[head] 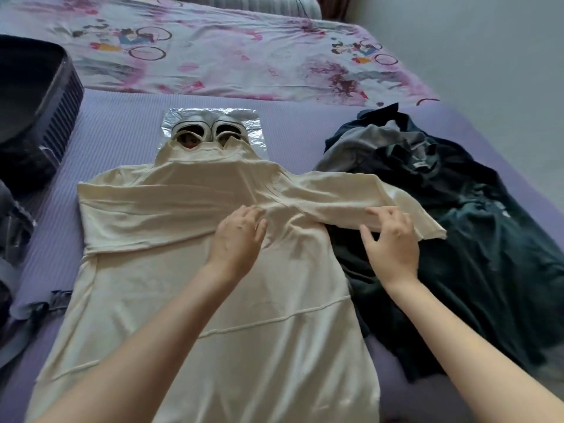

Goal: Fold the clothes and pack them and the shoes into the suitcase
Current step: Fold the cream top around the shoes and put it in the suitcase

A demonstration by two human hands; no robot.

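The bed [122, 141] is carrying the cream shirt [171, 209], lying flat. Dark clothes [457, 224] are lying just right of the shirt, the suitcase [33, 96] well left, the shoes [207, 132] touching its collar. I am pressing its chest with my left hand [236, 239], grip flat and empty. My right hand [393, 242] is resting its fingers on the sleeve, grip loose.

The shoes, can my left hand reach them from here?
Probably yes: the left hand lies on the cream shirt, straight before the shoes; only the shirt's collar covers their near ends.
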